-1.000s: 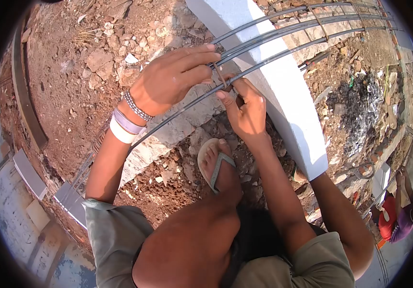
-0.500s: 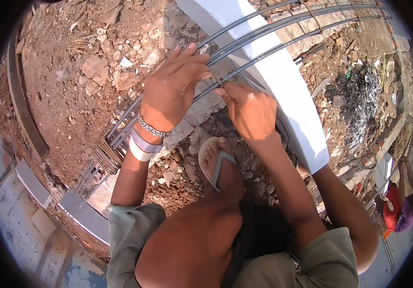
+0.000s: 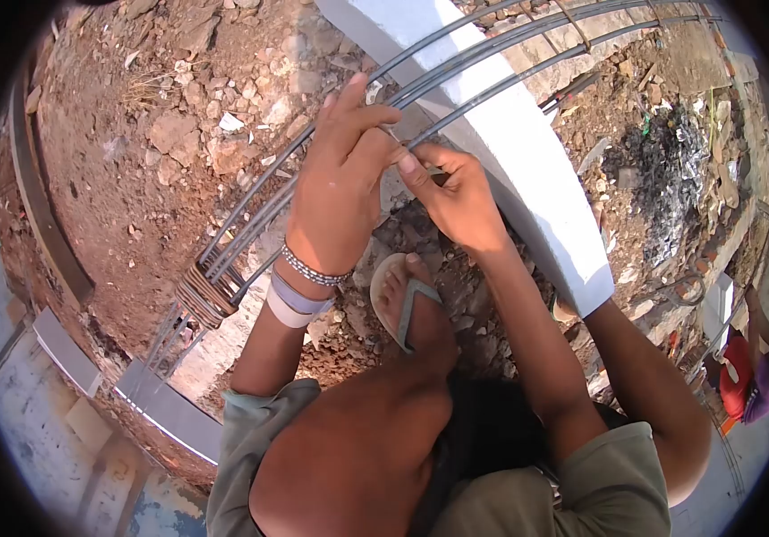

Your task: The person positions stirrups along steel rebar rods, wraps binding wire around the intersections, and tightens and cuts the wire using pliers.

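Long grey steel bars (image 3: 474,58) run as a cage from lower left to upper right in front of me. My left hand (image 3: 339,174) lies over the bars, its upper fingers stretched across them. Its index finger and thumb are bent round the near bar. Just right of it, my right hand (image 3: 458,201) is closed in a pinch at the same bar, fingertips close to the left ones. What is pinched there is hidden by the fingers. Farther right along the cage, a rusty stirrup (image 3: 575,25) rings the bars.
A white slab (image 3: 527,152) lies under the bars. A bundle of rusty stirrups (image 3: 205,295) hangs round the bars at lower left. My sandalled foot (image 3: 408,300) rests on rubble. Burnt ash (image 3: 666,179) lies right; another person (image 3: 747,376) is at far right.
My left hand has shifted right and slightly down, closer to the right hand. My right fingers have turned at the bar, and the spot between the hands is now covered.
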Available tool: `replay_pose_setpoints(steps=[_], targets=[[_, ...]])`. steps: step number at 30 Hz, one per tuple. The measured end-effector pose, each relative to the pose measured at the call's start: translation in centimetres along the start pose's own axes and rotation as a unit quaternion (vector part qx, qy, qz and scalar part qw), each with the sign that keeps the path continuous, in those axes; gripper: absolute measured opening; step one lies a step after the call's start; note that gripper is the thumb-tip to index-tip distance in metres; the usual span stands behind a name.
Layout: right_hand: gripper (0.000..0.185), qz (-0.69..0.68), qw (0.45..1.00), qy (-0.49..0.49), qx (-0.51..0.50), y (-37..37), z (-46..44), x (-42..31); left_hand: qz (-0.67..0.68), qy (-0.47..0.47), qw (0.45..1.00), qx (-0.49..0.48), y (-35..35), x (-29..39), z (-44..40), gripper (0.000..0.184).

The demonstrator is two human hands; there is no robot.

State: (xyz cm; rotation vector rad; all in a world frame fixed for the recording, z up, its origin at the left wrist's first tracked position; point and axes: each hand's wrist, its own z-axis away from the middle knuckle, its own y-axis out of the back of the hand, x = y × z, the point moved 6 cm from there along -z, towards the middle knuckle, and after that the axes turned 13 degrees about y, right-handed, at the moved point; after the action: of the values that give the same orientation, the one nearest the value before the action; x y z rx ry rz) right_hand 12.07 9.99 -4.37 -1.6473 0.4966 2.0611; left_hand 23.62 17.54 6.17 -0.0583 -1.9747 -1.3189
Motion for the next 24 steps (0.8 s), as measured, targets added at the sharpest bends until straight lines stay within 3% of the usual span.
replay_pose_setpoints(steps=[3, 6, 12, 15, 18, 21, 24], targets=[[0.034, -0.046, 0.997, 0.052, 0.038, -0.2, -0.2, 0.4, -0.071, -0.001, 0.997, 0.025, 0.3, 2.0, 0.7, 0.016], [0.032, -0.107, 0.993, 0.042, 0.021, -0.4, -0.2, 0.7, 0.028, 0.168, 0.985, -0.002, -0.4, 2.0, 2.2, 0.016], [0.031, -0.191, 0.981, 0.016, -0.041, -0.1, -0.7, 0.8, 0.025, -0.011, 0.999, 0.029, -1.8, 3.9, 4.5, 0.025], [0.032, -0.151, 0.986, -0.034, -0.057, 0.0, -0.7, -0.1, 0.108, 0.078, 0.987, 0.088, 1.1, 1.9, 3.6, 0.036], [0.034, -0.168, 0.985, 0.011, -0.048, -0.3, -0.9, 0.4, -0.06, 0.109, 0.992, 0.017, 0.1, -0.2, 3.6, 0.047], [0.026, -0.112, 0.991, -0.044, -0.059, -0.3, -0.5, 0.4, 0.017, 0.088, 0.996, 0.021, -1.8, 0.2, 4.4, 0.049], [0.029, -0.135, 0.99, 0.016, -0.036, -0.6, -0.2, 0.0, -0.027, 0.08, 0.996, 0.04, -2.2, 0.6, 5.2, 0.053]])
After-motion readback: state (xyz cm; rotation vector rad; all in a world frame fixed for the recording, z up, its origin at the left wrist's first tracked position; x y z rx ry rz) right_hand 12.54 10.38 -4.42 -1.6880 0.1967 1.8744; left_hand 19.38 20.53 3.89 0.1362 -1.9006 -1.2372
